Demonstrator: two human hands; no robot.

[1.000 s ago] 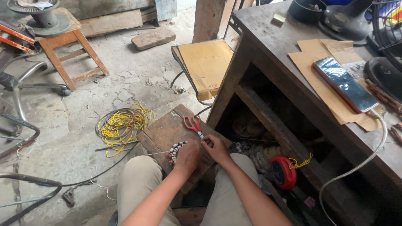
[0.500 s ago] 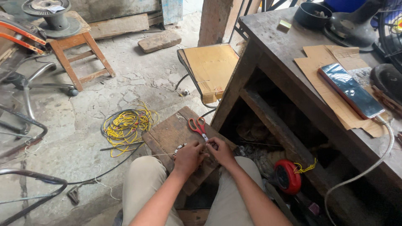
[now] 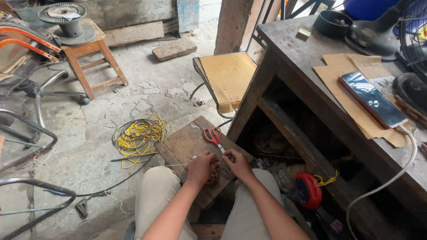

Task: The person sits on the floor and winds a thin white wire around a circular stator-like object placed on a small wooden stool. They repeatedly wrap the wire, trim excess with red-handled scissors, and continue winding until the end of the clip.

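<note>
I sit with both hands together over a low wooden board (image 3: pixel 182 144) between my knees. My left hand (image 3: pixel 201 166) is curled around a small dark coil-like part (image 3: pixel 213 177), mostly hidden under the fingers. My right hand (image 3: pixel 238 163) pinches at the same part from the right, and a thin wire (image 3: pixel 175 165) runs off it to the left. Red-handled scissors (image 3: pixel 215 138) lie on the board just beyond my fingertips, blades toward my hands.
A tangle of yellow wire (image 3: pixel 138 135) lies on the cracked floor to the left. A dark workbench (image 3: pixel 311 58) stands at right with cardboard, a phone (image 3: pixel 371 99) and a fan. A red reel (image 3: pixel 307 190) sits under it. A cardboard-topped chair (image 3: pixel 229 75) and wooden stool (image 3: pixel 91 58) stand beyond.
My hands stay closed on the small part over the board, with only slight finger movement. The view has shifted a little.
</note>
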